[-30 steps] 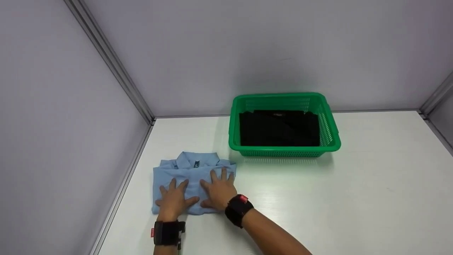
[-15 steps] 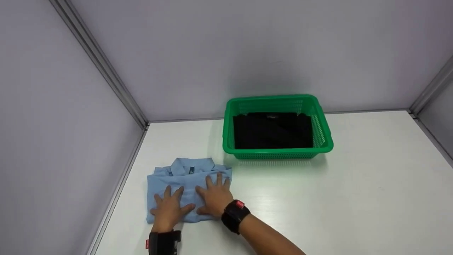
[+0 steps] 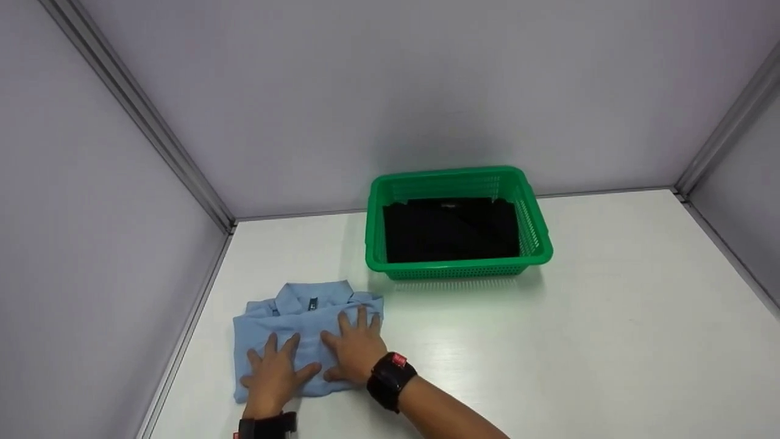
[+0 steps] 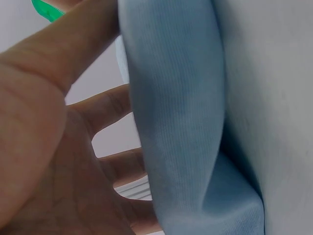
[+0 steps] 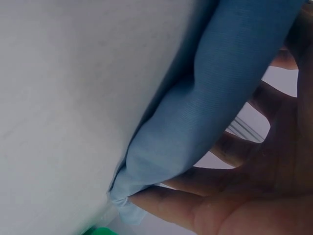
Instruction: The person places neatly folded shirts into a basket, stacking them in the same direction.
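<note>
A light blue collared shirt (image 3: 308, 323), folded into a rectangle, lies on the white table with its collar toward the back wall. My left hand (image 3: 274, 373) rests on its left half, fingers spread. On the right half my right hand (image 3: 358, 350) lies flat, its fingers spread as well. In the left wrist view the folded front edge of the shirt (image 4: 176, 107) shows as a thick roll beyond the palm. The right wrist view has the same edge of the shirt (image 5: 195, 112), with the right fingers on top of it.
Behind and to the right of the shirt stands a green plastic basket (image 3: 457, 266) holding folded black clothing (image 3: 451, 231). A wall (image 3: 426, 91) rises at the table's back edge, and another wall (image 3: 91, 244) runs along the left. White table surface (image 3: 579, 341) extends to the right.
The whole scene has shifted left and a little down in the head view. Both hands keep their places on the shirt, and the basket has not moved on the table.
</note>
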### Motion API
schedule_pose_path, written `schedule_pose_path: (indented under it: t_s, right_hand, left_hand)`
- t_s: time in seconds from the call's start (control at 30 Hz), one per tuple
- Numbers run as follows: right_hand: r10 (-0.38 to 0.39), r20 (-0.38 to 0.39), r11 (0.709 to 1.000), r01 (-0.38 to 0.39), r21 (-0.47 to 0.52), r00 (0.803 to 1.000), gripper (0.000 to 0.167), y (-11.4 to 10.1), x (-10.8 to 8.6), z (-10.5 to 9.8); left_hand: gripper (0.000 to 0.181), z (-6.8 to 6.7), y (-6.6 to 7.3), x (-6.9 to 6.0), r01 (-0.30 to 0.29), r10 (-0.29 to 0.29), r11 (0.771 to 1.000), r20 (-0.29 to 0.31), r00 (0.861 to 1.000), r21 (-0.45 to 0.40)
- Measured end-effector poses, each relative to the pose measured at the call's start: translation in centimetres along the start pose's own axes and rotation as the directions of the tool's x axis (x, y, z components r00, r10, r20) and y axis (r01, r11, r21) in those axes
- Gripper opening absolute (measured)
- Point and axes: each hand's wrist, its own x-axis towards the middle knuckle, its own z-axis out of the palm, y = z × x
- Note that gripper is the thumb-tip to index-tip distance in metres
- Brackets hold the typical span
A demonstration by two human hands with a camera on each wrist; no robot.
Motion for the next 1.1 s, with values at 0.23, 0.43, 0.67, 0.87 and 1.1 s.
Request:
schedule_pose_path:
  t_s: [0.23,0.43,0.67,0.87,1.1]
  right_hand:
    - [-0.012,0.001,1.000,0.012,0.000,1.000,0.077,-0.2,-0.2,-0.4]
    - [-0.015,0.005,1.000,0.015,-0.004,1.000,0.077,-0.1,-0.4,-0.4]
    - [-0.020,-0.002,1.000,0.020,0.002,1.000,0.079,0.1,-0.7,-0.2]
    - [-0.018,-0.001,1.000,0.018,0.016,1.000,0.079,0.2,-0.9,-0.2]
    - [-0.023,0.010,0.999,0.022,0.026,1.000,0.079,0.3,-1.3,-0.6]
  left_hand:
    - [0.085,0.0,0.0,-0.2,0.004,-0.004,1.000,-0.015,1.000,0.008]
    - [0.086,0.2,0.0,-0.3,0.012,-0.012,1.000,-0.009,1.000,0.012]
    - [0.087,0.4,0.3,-0.4,0.025,-0.025,0.999,0.002,1.000,0.021]
    - [0.086,0.7,0.4,-0.6,0.023,-0.023,1.000,0.003,1.000,0.017]
    - [0.086,0.6,0.6,-0.9,0.022,-0.022,1.000,0.003,1.000,0.020]
